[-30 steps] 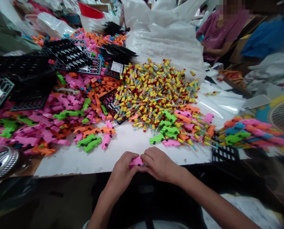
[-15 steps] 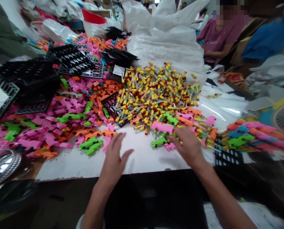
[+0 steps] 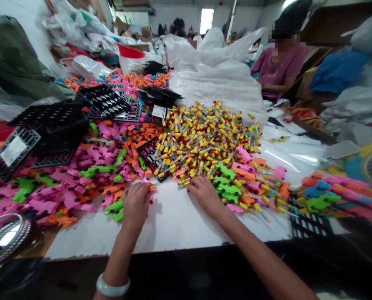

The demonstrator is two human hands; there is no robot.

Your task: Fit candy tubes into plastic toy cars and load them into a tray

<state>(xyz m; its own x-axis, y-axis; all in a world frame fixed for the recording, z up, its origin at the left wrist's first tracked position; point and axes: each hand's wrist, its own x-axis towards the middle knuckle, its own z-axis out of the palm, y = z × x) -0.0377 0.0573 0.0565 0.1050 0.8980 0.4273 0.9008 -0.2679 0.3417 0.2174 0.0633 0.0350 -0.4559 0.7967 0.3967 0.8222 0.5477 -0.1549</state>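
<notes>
While the left hand (image 3: 136,202) partly covers toy cars (image 3: 115,207) and the right hand (image 3: 203,193) is at the yellow-capped tubes' (image 3: 210,137) near edge, closure unclear; both probably light, stiff, slick; pinch mid-body.

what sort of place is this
Probably a toy workshop or small factory, judging by the heap of pink, orange and green plastic toy cars, the mound of slim clear tubes with yellow and red ends, and the piled black plastic grid trays.
</notes>
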